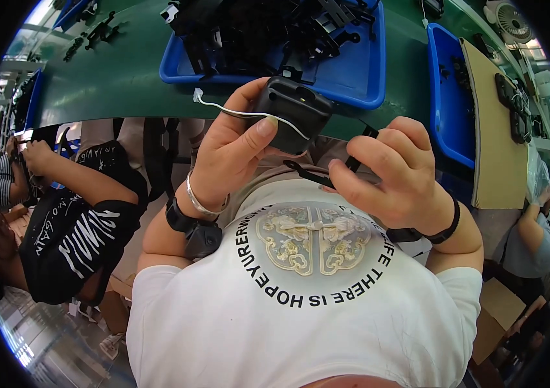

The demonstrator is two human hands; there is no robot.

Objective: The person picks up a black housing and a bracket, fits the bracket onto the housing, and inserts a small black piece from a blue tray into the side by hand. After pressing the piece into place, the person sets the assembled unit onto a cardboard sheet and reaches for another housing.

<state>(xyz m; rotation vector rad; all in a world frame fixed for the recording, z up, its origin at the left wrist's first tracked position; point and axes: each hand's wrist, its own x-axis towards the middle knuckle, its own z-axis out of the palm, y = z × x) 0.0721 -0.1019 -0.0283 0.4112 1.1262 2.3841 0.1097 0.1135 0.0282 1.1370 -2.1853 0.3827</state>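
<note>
My left hand (233, 145) grips a black plastic housing (297, 107) with rounded corners, thumb pressed on its near left side. From the housing a thin white cable (233, 114) runs under my thumb and ends in a small white connector (198, 95) that hangs free to the left. To the right, my right hand (388, 171) is closed around a black bracket (307, 173), a thin part with a ring-like end pointing toward the housing. The bracket and the housing are apart. My right palm and part of the bracket are hidden.
A blue tray (375, 71) piled with black plastic parts stands on the green table (132, 58) just beyond my hands. At the right are another blue tray (443, 123) and a cardboard sheet (492, 155). A co-worker in black (87, 226) sits at the left, another person (534, 239) at the right.
</note>
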